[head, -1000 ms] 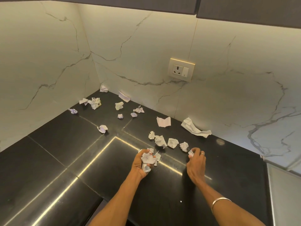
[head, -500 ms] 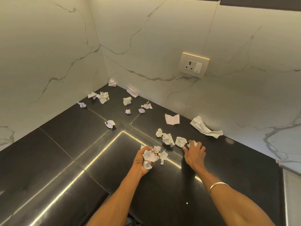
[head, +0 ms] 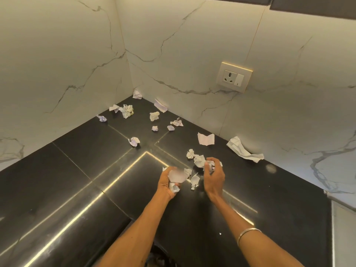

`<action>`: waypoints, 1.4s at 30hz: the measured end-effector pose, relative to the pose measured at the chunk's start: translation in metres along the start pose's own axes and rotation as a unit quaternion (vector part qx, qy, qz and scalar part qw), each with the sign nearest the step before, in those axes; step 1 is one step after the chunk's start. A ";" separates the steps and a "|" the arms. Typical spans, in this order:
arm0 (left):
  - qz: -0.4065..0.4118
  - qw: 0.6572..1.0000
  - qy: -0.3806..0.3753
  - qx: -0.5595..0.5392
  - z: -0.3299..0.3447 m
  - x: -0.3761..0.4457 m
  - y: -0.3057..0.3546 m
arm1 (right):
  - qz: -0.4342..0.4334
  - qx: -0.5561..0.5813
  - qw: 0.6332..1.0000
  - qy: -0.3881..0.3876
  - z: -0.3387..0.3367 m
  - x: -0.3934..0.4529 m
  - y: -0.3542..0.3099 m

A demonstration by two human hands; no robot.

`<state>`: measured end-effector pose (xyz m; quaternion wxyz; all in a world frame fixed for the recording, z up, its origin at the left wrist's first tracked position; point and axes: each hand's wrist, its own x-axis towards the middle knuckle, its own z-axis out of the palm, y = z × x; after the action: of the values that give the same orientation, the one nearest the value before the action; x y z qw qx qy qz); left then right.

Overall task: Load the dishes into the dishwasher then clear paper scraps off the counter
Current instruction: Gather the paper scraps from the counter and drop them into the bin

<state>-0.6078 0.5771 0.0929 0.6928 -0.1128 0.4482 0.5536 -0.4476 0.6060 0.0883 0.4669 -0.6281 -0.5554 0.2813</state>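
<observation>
Your left hand (head: 167,182) grips a wad of paper scraps (head: 176,177) at frame center; your right hand (head: 213,175) pinches a crumpled scrap (head: 210,164). 2 loose scraps (head: 198,159) lie on the black counter (head: 77,170) just up-left of your right hand, the nearer one.

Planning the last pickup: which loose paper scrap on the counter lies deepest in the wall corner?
The small crumpled scrap tucked where the two marble walls meet. Every other scrap lies farther out on the black counter.
</observation>
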 end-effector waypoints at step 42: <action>0.103 0.976 0.179 0.073 -0.276 -0.138 -0.130 | 0.362 0.217 0.906 0.022 0.064 -0.388 -0.006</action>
<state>-0.6296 0.2579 -0.0068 0.5474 -0.1123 0.6134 0.5581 -0.5938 0.2510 0.0038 0.4697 -0.6753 -0.2047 0.5305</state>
